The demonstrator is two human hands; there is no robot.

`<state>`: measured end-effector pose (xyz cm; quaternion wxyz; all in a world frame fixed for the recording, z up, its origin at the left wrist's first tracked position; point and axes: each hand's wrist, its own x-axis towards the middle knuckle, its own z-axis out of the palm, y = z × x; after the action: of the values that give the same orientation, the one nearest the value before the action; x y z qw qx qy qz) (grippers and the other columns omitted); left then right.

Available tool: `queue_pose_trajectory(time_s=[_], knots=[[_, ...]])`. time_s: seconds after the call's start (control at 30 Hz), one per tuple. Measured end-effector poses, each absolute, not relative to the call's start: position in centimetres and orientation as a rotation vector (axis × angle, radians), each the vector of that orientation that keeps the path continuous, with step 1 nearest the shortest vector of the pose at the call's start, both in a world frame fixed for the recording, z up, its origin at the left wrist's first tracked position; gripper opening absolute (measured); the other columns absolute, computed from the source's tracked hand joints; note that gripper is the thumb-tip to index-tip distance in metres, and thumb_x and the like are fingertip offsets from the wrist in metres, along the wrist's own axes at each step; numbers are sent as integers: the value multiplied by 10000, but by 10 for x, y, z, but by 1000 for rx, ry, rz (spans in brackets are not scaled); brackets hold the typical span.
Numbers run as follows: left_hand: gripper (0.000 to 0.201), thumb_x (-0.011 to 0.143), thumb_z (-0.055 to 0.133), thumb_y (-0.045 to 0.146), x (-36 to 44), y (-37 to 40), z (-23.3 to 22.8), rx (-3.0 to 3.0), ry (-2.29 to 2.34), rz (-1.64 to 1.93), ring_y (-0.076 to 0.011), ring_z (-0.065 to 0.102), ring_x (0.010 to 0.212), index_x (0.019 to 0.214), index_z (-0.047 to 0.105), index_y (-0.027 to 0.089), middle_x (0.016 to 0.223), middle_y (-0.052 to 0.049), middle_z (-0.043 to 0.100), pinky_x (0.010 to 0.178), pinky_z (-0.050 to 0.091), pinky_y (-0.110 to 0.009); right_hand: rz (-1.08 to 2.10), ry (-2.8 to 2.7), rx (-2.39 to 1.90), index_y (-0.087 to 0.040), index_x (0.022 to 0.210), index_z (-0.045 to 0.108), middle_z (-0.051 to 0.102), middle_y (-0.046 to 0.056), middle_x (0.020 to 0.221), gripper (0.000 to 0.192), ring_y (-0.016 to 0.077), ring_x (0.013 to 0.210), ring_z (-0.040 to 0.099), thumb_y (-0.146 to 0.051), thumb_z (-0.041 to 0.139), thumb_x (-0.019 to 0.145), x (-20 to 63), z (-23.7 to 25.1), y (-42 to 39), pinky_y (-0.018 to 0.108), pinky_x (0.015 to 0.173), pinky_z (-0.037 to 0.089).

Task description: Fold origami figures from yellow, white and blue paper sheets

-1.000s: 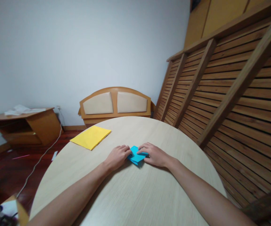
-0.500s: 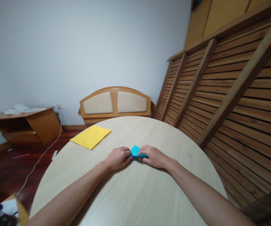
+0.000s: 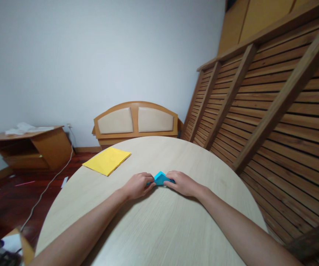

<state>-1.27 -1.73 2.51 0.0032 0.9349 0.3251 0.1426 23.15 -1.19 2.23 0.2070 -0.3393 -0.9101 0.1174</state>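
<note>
At the round wooden table (image 3: pixel 153 229), a yellow paper sheet (image 3: pixel 107 160) lies untouched to your left while your left hand (image 3: pixel 137 186) and right hand (image 3: pixel 183 183) pinch together on the small blue folded paper (image 3: pixel 160 178) at mid-table: several folds made, the shape seemingly unfinished.
</note>
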Motion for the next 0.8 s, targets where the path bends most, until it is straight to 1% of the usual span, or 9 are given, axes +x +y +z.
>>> queue_pose_trajectory(time_s=[0.2, 0.33, 0.43, 0.53, 0.67, 0.8], knots=[[403, 1025, 337, 375, -9, -15, 19, 2847, 1150, 481, -174, 615, 817, 833, 636, 186, 862, -63, 681, 748, 457, -269, 424, -2429, -1089, -171, 846, 652, 684, 55, 834, 264, 177, 737, 579, -357, 506, 966, 233, 24, -13, 272, 675, 383], [386, 1019, 357, 364, -5, -16, 15, 2793, 1317, 519, -187, 603, 819, 819, 633, 183, 826, -64, 675, 738, 447, -283, 518, -2326, -1110, -181, 991, 652, 696, 50, 886, 201, 174, 760, 600, -311, 502, 959, 236, 24, -13, 261, 679, 397], [375, 1013, 372, 355, -2, -16, 12, 2787, 1410, 532, -200, 593, 835, 816, 639, 180, 830, -70, 673, 758, 453, -300, 540, -2283, -1134, -190, 1101, 631, 696, 32, 832, 218, 171, 732, 605, -293, 515, 947, 236, 23, -12, 256, 661, 398], [366, 1006, 393, 360, 0, -16, 10, 2806, 1468, 551, -216, 579, 879, 816, 646, 177, 869, -79, 669, 796, 461, -321, 541, -2269, -1151, -197, 1138, 625, 690, 16, 782, 240, 166, 708, 605, -273, 540, 927, 237, 20, -10, 250, 641, 393], [343, 991, 430, 373, 1, -16, 8, 2787, 1555, 557, -240, 565, 945, 827, 651, 168, 922, -96, 658, 811, 472, -338, 519, -2256, -1175, -204, 1177, 624, 693, 9, 784, 283, 161, 704, 611, -245, 560, 903, 237, 19, -9, 246, 637, 395], [322, 973, 461, 380, 2, -17, 8, 2753, 1632, 561, -252, 559, 967, 829, 650, 162, 957, -108, 643, 820, 478, -351, 480, -2251, -1218, -192, 1205, 625, 704, 24, 817, 333, 164, 730, 623, -229, 588, 877, 237, 20, -9, 249, 657, 406]])
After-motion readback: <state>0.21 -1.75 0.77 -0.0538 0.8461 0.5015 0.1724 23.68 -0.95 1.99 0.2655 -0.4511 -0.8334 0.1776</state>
